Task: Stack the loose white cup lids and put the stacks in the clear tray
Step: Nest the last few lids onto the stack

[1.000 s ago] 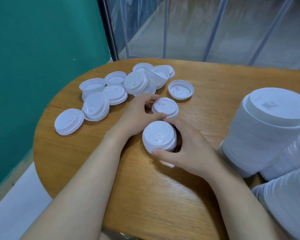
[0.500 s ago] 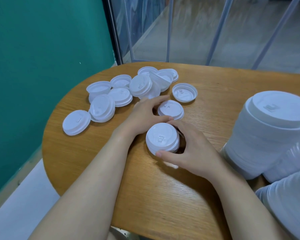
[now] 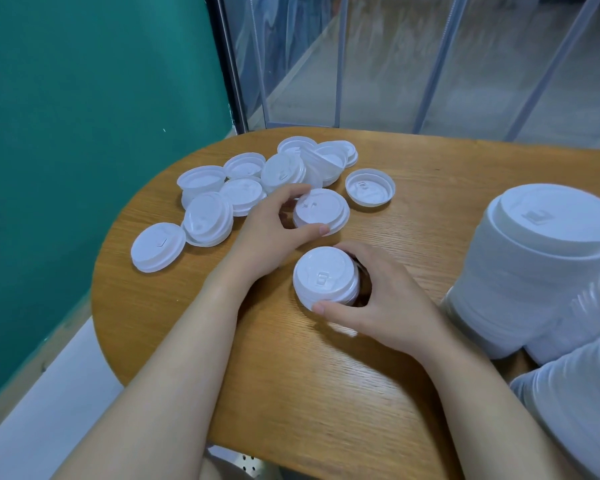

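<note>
White plastic fills the head view: the right hand (image 3: 381,296) curls thumb and fingers round a short stack of lids (image 3: 326,277) standing upright on the wooden table (image 3: 291,393), its axis vertical. Just beyond that stack, the left hand (image 3: 274,233) pinches a single lid (image 3: 321,211) between thumb and curled fingers; this lid lies dome-up, so it sits straight behind the stack and a short lift toward the person would seat it on top. Further behind the stack and to its left, the loose lids (image 3: 257,188) lie scattered, some inverted. To the stack's right stand tall finished stacks (image 3: 534,261); the clear tray cannot be made out. Teal wall (image 3: 84,133) lies left, glazing (image 3: 430,64) beyond.
</note>
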The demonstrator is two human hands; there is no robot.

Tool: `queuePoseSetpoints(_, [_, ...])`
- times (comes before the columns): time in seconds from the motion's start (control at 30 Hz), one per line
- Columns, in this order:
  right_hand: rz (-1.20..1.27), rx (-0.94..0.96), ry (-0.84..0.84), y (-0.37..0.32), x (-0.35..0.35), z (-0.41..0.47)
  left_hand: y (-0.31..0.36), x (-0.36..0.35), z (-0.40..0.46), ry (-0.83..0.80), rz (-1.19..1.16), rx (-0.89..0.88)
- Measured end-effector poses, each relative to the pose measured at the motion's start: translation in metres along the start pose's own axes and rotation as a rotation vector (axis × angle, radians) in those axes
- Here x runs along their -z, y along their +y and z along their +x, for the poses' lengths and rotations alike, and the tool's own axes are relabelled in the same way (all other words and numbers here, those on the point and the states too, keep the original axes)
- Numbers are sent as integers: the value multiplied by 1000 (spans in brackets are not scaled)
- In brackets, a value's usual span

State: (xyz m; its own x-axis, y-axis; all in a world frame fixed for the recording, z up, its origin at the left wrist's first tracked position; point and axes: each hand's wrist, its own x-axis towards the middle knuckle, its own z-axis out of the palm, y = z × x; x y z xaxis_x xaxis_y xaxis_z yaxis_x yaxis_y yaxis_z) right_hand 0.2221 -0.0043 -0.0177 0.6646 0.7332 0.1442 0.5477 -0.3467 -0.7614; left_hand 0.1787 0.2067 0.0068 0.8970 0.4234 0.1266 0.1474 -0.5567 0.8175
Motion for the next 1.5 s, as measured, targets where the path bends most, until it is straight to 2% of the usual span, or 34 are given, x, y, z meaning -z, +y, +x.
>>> queuePoseSetpoints(0.13, [6,12,3,-2,0,0,8,16,-31,18,-55,-4])
queuePoseSetpoints(0.37, [45,-4,8,-8,1,0,5,18,-81,-72,-106,68])
queuePoseSetpoints(0.83, [71,-5,56,-4,-4,0,10,15,-75,-158,-110,65])
queuePoseSetpoints(1.3, [42,24,-15,-9,-10,6,7,22,-82,-63,-45,-29])
queuePoseSetpoints(1.37, [31,58,-28,-17,-15,9,0,29,-80,9,1,-77])
queuePoseSetpoints(1.5, [-13,118,-41,-23,-25,16,-27,56,-70,420,209,-186])
